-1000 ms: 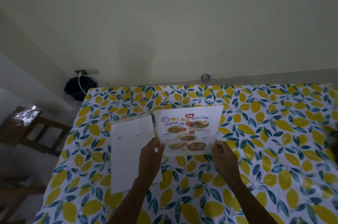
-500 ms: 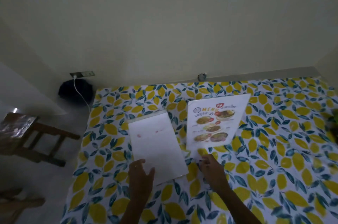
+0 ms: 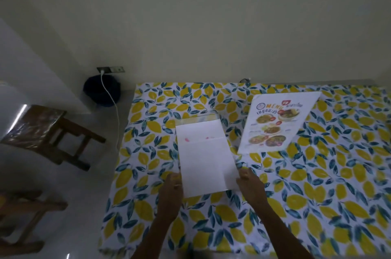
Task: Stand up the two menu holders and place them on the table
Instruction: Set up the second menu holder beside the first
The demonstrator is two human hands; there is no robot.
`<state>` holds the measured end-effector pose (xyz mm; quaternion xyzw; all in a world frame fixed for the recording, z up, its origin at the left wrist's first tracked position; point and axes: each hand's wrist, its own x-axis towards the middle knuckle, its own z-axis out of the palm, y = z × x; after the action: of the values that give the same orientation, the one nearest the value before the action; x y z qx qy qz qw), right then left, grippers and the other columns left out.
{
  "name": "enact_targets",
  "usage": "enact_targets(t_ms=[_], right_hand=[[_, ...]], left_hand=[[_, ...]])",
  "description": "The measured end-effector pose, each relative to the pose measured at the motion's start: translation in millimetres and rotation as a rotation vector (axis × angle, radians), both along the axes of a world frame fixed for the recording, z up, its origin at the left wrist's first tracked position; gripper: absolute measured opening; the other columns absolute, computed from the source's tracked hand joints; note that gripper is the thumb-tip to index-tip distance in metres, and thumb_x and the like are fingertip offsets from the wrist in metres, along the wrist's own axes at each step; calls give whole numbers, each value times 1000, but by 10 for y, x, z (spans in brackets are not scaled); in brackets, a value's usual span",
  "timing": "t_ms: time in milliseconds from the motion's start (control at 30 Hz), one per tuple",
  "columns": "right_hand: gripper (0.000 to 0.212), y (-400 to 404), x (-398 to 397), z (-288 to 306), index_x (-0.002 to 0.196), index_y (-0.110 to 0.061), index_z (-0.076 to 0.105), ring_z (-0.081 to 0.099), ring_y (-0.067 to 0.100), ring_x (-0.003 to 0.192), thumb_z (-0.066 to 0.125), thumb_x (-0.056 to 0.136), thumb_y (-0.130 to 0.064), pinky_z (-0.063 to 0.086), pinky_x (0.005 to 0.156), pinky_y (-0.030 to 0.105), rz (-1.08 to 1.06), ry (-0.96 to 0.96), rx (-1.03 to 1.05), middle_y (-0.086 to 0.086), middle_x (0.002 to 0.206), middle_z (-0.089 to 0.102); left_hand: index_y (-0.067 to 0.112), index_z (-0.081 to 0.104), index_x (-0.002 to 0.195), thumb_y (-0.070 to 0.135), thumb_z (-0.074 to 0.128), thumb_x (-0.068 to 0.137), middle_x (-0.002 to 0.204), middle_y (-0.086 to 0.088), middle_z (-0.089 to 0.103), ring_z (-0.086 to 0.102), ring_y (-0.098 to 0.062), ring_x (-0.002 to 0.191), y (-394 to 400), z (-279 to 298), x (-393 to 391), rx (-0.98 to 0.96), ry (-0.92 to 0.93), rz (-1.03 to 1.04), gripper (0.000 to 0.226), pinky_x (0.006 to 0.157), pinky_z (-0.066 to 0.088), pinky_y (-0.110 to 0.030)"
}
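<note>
White blank-faced menu holder (image 3: pixel 204 159) lies flat on the lemon-print tablecloth (image 3: pixel 317 195). Left hand (image 3: pixel 171 192) and right hand (image 3: pixel 250 188) pinch its near corners. Printed menu holder (image 3: pixel 277 123) stands just right.

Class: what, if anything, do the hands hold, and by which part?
Both hands, left and right, grip the blank menu holder by its near bottom corners.

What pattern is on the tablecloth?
Yellow lemons with blue-green leaves on white; the tablecloth shows in the head view.
</note>
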<state>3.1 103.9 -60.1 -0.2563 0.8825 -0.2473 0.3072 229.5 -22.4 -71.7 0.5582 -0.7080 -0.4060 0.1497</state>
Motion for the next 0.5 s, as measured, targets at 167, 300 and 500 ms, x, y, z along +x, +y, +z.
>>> enact_targets(t_ms=[167, 300, 500], right_hand=[[40, 363, 110, 131, 124, -12, 62, 61, 27, 113, 51, 88, 0, 52, 91, 40, 37, 21, -143, 9, 123, 67], [37, 711, 185, 311, 121, -13, 66, 64, 18, 101, 54, 89, 0, 51, 85, 28, 57, 21, -234, 7, 117, 70], [28, 1251, 253, 520, 118, -24, 68, 65, 7, 100, 62, 91, -19, 44, 74, 1, 140, -36, -352, -3, 114, 72]], left_hand=[[11, 69, 100, -12, 59, 78, 88, -1, 67, 63, -20, 80, 205, 52, 286, 9, 142, 44, 33, 69, 43, -29], [15, 71, 113, 7, 61, 80, 105, 3, 71, 67, -15, 94, 501, 274, 417, 112, 250, 98, 35, 84, 55, -40], [29, 70, 103, 9, 69, 89, 104, 6, 72, 68, -2, 91, 923, 489, 578, -4, 260, 102, 24, 79, 58, -32]])
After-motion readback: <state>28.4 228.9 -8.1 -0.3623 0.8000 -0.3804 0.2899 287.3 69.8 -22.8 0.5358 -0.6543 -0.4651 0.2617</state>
